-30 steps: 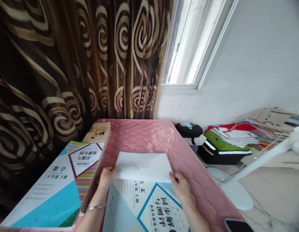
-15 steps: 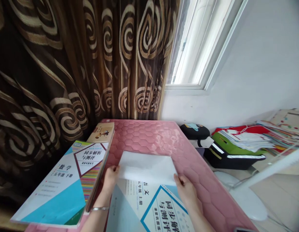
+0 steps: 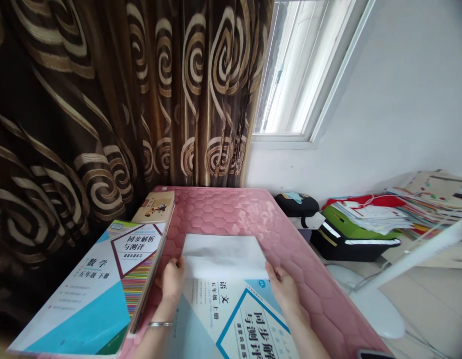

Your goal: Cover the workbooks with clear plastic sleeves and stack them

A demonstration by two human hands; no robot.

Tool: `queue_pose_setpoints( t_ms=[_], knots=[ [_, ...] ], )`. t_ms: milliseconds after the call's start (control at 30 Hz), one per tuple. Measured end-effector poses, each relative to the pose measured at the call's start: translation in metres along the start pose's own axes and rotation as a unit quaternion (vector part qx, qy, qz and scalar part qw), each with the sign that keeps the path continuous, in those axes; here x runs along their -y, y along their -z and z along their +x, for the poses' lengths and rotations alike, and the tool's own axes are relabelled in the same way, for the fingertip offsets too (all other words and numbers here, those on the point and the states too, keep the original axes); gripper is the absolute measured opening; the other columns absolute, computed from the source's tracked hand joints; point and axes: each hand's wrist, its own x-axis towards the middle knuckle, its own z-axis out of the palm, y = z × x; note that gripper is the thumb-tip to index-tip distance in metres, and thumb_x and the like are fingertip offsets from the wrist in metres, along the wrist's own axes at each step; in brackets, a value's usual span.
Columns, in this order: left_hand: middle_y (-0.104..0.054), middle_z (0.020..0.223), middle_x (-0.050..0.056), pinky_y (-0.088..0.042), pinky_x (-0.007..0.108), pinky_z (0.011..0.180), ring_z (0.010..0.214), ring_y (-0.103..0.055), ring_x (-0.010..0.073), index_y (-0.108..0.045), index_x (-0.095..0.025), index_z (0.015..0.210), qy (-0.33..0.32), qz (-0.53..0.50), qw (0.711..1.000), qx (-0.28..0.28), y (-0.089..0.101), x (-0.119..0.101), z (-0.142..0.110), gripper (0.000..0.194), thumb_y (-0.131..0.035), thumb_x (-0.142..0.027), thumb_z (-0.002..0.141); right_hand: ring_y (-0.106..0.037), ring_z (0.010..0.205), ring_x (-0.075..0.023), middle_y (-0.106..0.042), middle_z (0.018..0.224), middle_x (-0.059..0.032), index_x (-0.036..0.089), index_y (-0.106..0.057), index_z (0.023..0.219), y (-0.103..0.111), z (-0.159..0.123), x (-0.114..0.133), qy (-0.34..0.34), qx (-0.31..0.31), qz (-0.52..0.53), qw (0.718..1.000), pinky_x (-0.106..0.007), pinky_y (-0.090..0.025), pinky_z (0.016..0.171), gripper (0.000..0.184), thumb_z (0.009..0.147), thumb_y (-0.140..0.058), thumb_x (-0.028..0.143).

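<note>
A workbook (image 3: 201, 324) with a blue and white cover lies before me on the pink table, its printed title turned sideways. Across its far end is a blank white sheet of paper (image 3: 223, 252); whether it is loose or a folded flap I cannot tell. My left hand (image 3: 173, 279), with a silver bracelet at the wrist, is closed with its fingers at the sheet's near left corner. At the near right corner my right hand (image 3: 283, 286) pinches the edge, thumb on top. Fingertips under the paper are hidden.
Left of the workbook stands a stack of books, a maths workbook (image 3: 88, 289) on top and a tan book (image 3: 155, 207) behind. The pink table (image 3: 212, 209) meets a patterned curtain (image 3: 193, 89). Rightward are a black case (image 3: 297, 204), a green-black bin (image 3: 350, 234) and a white lamp (image 3: 384, 309).
The sheet's near edge has shifted away slightly, showing more of the workbook's title. Both hands remain at its sides. My view has turned a little to the right.
</note>
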Motion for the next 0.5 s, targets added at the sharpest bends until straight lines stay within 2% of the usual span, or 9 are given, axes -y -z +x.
queue_pose_setpoints(
  t_ms=[133, 300, 500],
  knots=[
    [-0.07, 0.067, 0.011, -0.041, 0.03, 0.062, 0.068, -0.066, 0.0245, -0.06, -0.018, 0.067, -0.031, -0.034, 0.999, -0.008, 0.003, 0.003, 0.0, 0.032, -0.044, -0.034, 0.089, -0.063, 0.063, -0.0214, -0.065, 0.059, -0.0043, 0.025, -0.047, 0.059, -0.001, 0.0, -0.002, 0.017, 0.003, -0.013, 1.0, -0.027, -0.04, 0.056, 0.04, 0.085, -0.037, 0.053],
    [-0.061, 0.053, 0.004, -0.037, 0.026, 0.054, 0.054, -0.058, 0.0185, -0.052, -0.02, 0.058, -0.052, -0.057, 0.997, -0.013, 0.009, 0.008, -0.002, 0.033, -0.047, -0.033, 0.087, -0.067, 0.072, -0.0226, -0.071, 0.069, -0.0079, 0.023, -0.054, 0.063, -0.005, 0.005, 0.002, 0.014, 0.006, -0.111, 0.994, -0.026, -0.041, 0.061, 0.037, 0.09, -0.039, 0.043],
    [-0.067, 0.061, 0.009, -0.039, 0.03, 0.06, 0.062, -0.063, 0.0237, -0.056, -0.02, 0.063, -0.027, -0.046, 0.998, -0.025, -0.001, 0.007, 0.002, 0.029, -0.049, -0.034, 0.086, -0.069, 0.081, -0.0235, -0.073, 0.08, -0.0107, 0.019, -0.063, 0.079, -0.007, 0.007, 0.011, 0.011, 0.014, -0.193, 0.981, -0.026, -0.042, 0.066, 0.039, 0.095, -0.036, 0.042]
  ],
)
